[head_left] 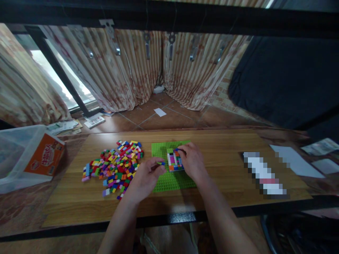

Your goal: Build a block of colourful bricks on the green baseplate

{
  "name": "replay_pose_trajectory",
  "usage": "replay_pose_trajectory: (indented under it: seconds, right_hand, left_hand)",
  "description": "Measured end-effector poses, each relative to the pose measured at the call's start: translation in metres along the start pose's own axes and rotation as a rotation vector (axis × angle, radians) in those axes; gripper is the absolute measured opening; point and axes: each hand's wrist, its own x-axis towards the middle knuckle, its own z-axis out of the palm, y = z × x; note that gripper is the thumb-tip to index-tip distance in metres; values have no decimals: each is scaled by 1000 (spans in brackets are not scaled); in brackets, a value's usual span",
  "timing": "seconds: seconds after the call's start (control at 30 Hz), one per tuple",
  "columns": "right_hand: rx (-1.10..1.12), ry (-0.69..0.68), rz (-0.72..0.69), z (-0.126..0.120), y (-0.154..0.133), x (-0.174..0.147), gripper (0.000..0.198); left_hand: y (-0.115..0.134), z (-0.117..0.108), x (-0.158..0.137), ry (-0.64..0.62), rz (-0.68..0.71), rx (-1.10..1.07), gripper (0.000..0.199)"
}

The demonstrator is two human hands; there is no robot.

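A green studded baseplate (159, 185) lies on the wooden table. On it stands a small hollow block of multicoloured toy bricks (172, 167), walled in white, orange, blue and pink. My left hand (147, 176), left of the block, pinches small blue and green toy bricks (162, 163) between thumb and fingers; whether they are joined I cannot tell. My right hand (192, 160) reaches over the block's right side. Its fingertips are closed on a small blue toy brick (176, 150) at the block's far edge, partly hidden by the fingers.
Left of the baseplate spreads a heap of loose toy bricks (119, 165). A clear plastic bin (21, 155) with an orange label stands beyond the table's left end. A blurred-out object (265, 173) lies on the right of the wooden table (225, 169). Metal hooks (171, 46) hang from a dark bar above.
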Motion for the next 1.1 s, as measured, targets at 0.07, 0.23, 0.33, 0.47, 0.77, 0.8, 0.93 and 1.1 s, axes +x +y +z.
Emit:
replay_pose_trajectory:
  seconds: [0.07,0.23,0.33,0.47,0.77,0.8,0.93,1.1]
  right_hand:
    - [29,6,-5,1,2,1,22]
    - [126,31,-25,5,6,5,21]
    - [155,30,-38,8,8,6,21]
    - [168,16,-39,10,10,8,21]
    - [161,-43,-39,6,8,12,18]
    - [162,-54,-39,5,7,13,18]
    - [149,-87,-41,4,6,16,19]
    - [186,-114,-8,6,9,16,19]
  left_hand:
    - [1,0,0,3,-2,-1,29]
    - [0,1,0,13,11,19,27]
    - [-1,1,1,8,28,36,25]
    - [-3,0,1,20,12,50,26]
    - [-1,2,1,22,19,82,26]
    - [-2,3,1,19,21,85,27]
    - [-2,3,2,20,36,99,25]
    - [-3,3,2,28,38,108,25]
